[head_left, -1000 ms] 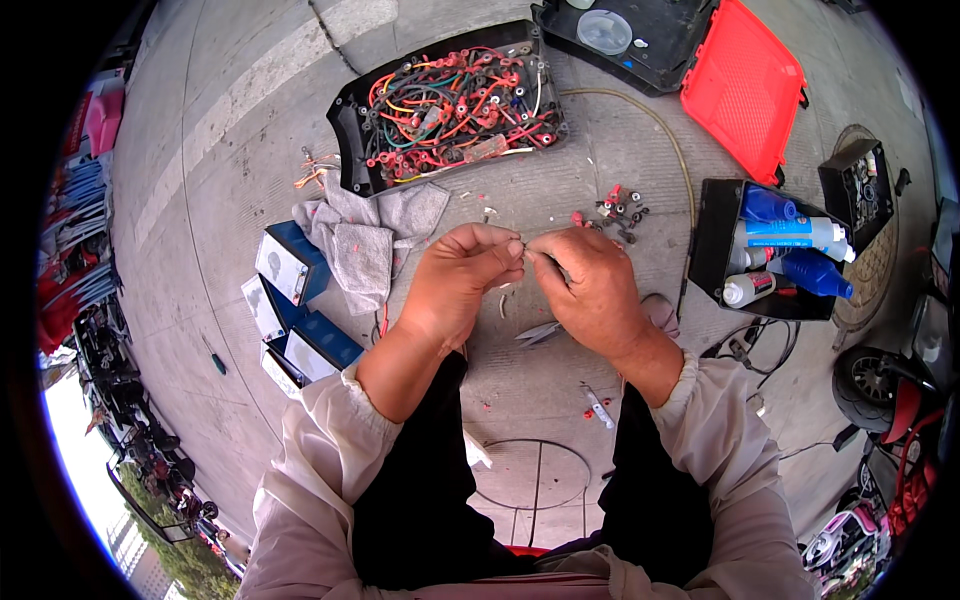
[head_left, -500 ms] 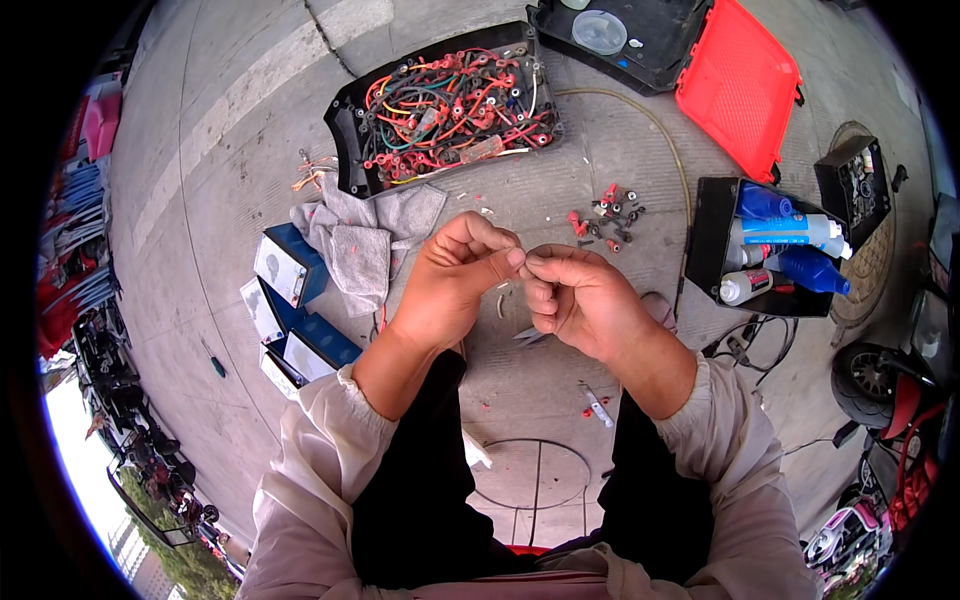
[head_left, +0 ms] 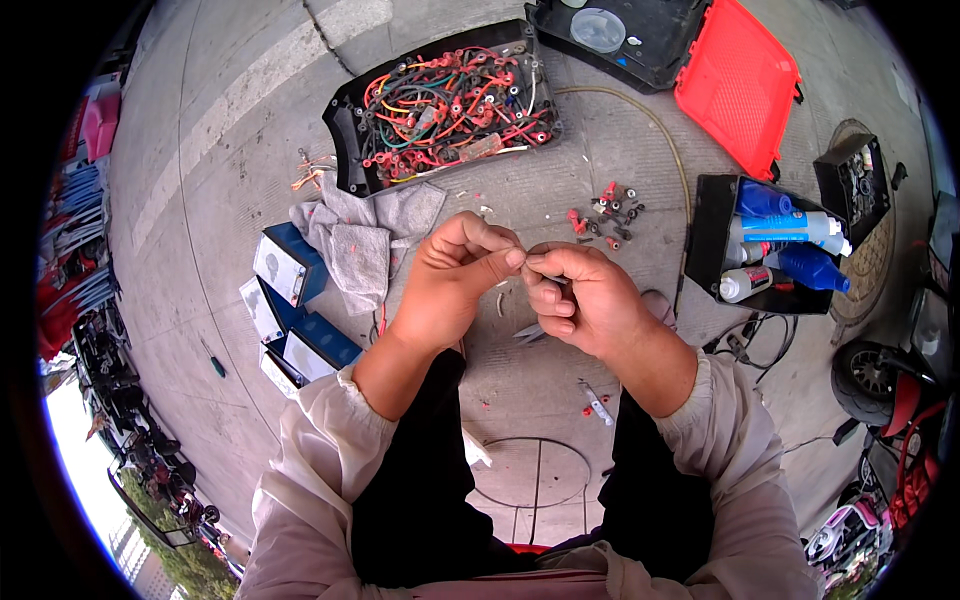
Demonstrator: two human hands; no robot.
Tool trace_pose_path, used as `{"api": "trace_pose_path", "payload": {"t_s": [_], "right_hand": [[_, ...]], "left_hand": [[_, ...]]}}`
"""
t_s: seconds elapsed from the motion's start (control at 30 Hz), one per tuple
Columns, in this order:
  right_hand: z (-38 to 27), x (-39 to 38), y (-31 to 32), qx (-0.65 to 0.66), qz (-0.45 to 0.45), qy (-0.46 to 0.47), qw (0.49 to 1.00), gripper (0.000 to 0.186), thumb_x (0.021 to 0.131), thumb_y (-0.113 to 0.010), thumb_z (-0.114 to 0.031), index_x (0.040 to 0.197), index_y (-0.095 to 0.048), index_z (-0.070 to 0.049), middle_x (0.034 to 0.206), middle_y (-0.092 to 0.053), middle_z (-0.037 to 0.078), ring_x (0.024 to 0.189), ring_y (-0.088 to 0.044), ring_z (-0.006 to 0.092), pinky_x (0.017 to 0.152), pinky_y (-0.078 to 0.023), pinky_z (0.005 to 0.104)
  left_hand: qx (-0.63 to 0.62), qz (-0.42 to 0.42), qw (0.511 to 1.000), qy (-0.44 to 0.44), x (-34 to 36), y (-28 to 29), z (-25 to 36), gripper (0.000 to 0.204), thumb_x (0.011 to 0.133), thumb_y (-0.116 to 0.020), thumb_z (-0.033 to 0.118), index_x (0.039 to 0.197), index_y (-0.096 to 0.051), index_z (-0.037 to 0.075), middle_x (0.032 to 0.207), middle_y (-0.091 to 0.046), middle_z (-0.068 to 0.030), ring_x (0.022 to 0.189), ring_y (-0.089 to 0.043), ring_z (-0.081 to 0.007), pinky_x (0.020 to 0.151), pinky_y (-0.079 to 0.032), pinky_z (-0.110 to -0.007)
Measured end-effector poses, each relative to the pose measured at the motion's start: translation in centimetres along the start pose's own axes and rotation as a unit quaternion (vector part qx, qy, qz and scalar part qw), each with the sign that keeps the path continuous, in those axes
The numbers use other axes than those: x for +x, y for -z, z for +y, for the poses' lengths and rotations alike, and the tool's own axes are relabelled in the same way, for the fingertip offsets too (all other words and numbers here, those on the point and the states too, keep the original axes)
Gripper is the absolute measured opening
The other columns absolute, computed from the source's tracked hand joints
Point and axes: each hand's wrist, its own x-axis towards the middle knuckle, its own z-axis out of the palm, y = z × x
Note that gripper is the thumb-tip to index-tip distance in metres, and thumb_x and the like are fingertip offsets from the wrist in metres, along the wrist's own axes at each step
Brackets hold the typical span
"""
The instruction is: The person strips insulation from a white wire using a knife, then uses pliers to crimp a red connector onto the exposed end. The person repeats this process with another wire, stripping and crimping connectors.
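Note:
My left hand [head_left: 455, 280] and my right hand [head_left: 585, 305] meet over the concrete, thumbs and forefingers pinched together on something small that I cannot make out. Just beneath them lie a short pale piece [head_left: 500, 305] and a pair of scissors [head_left: 530, 332], partly covered by my right hand. A small pile of red and dark fittings [head_left: 610, 215] sits beyond my right hand. A crumpled grey cloth [head_left: 355, 260] is to the left, with a loose red wire near it. A silver tool [head_left: 598, 405] and red bits lie nearer me.
Ahead is a black tray [head_left: 345, 150] of tangled wires, with an open black-and-red case [head_left: 740, 80]. At right are a bin [head_left: 705, 240] of bottles, a smaller box [head_left: 850, 180], cables and scooter parts [head_left: 865, 380]. Blue boxes [head_left: 315, 340] and a screwdriver [head_left: 215, 360] are at left.
Over the last second my right hand has turned, now showing its curled fingers instead of its back, and shifted slightly down. My left hand has moved slightly.

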Motion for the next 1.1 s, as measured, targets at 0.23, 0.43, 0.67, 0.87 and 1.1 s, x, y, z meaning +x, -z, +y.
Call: {"api": "trace_pose_path", "payload": {"t_s": [0.23,0.43,0.67,0.87,1.1], "right_hand": [[1.4,0.8,0.1,-0.583,0.083,0.435,0.681,0.015,0.089,-0.058,-0.009,0.078,-0.049,-0.003,0.065,-0.052,0.010,0.054,-0.052,0.0251,0.050,-0.045,0.0338],[1.1,0.4,0.9,-0.090,-0.029,0.074,0.993,0.017,0.095,-0.054,-0.016,0.083,-0.050,-0.004,0.065,-0.049,0.003,0.052,-0.048,0.0174,0.049,-0.044,0.0332],[2.4,1.2,1.2,-0.499,0.055,0.337,0.797,0.021,0.097,-0.054,-0.018,0.084,-0.051,-0.001,0.065,-0.046,0.001,0.053,-0.047,0.0118,0.050,-0.045,0.0314],[1.2,-0.1,-0.5,-0.043,-0.005,0.021,0.999,0.020,0.098,-0.053,-0.022,0.086,-0.052,-0.006,0.064,-0.043,-0.003,0.055,-0.043,0.0084,0.050,-0.039,0.0270],[2.2,0.3,-0.2,-0.469,0.087,0.265,0.838,0.021,0.095,-0.057,-0.018,0.081,-0.050,-0.005,0.066,-0.047,0.006,0.057,-0.048,0.0129,0.051,-0.042,0.0327]], "left_hand": [[0.077,0.077,0.991,0.076,-0.2,0.3,0.1,0.011,0.087,-0.065,-0.004,0.083,-0.058,0.005,0.082,-0.067,-0.0053,0.076,-0.061,-0.0087,0.071,-0.048,-0.022],[0.027,0.049,0.997,0.061,-0.2,0.5,0.0,0.010,0.087,-0.065,-0.001,0.084,-0.058,0.005,0.083,-0.066,-0.0064,0.075,-0.062,-0.0117,0.070,-0.049,-0.024],[0.036,0.080,0.988,0.123,-0.2,1.1,-0.2,0.012,0.087,-0.066,-0.001,0.082,-0.058,0.005,0.079,-0.068,-0.0067,0.072,-0.062,-0.0104,0.069,-0.049,-0.024],[-0.088,0.068,0.988,0.106,-0.3,0.1,0.3,0.013,0.087,-0.067,0.000,0.081,-0.057,0.006,0.079,-0.067,-0.0069,0.072,-0.062,-0.0108,0.067,-0.048,-0.024],[0.031,0.079,0.991,0.099,-0.2,1.0,-0.2,0.012,0.087,-0.066,0.001,0.080,-0.058,0.006,0.077,-0.066,-0.0057,0.069,-0.060,-0.0112,0.066,-0.048,-0.024]]}}
